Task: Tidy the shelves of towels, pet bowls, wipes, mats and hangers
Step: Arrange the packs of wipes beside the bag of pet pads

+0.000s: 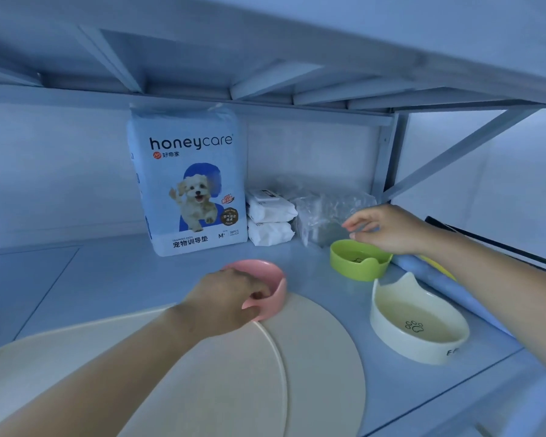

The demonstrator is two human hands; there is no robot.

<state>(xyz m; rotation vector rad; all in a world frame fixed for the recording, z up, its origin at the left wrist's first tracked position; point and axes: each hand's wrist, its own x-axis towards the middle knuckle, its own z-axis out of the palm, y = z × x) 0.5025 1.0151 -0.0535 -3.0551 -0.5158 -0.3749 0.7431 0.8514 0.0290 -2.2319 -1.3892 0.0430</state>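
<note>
My left hand holds the pink bowl. My fingers curl over its near rim and dip inside, and my thumb is on the outside wall. The bowl sits right at the far edge of two round cream mats. The mats lie flat under my left wrist and arm, one partly on top of the other.

My right hand holds nothing. Its fingers are loose and a little bent, spread out over the green bowl. I cannot tell if the fingertips touch the rim. The green bowl stands just under and in front of this hand.

Near my right arm, on the side toward me, sits a cream bowl with a paw print inside. It has two little ear shapes on its rim. A blue roll lies under my right forearm, just beside both bowls.

Beyond my right hand is a crinkly clear plastic bag. To the left of the bag, two white packs of wipes are stacked one on the other. Beyond my left hand, a tall pack of training pads stands upright with a puppy on the front, touching the wipes. All of it rests on the pale shelf.
</note>
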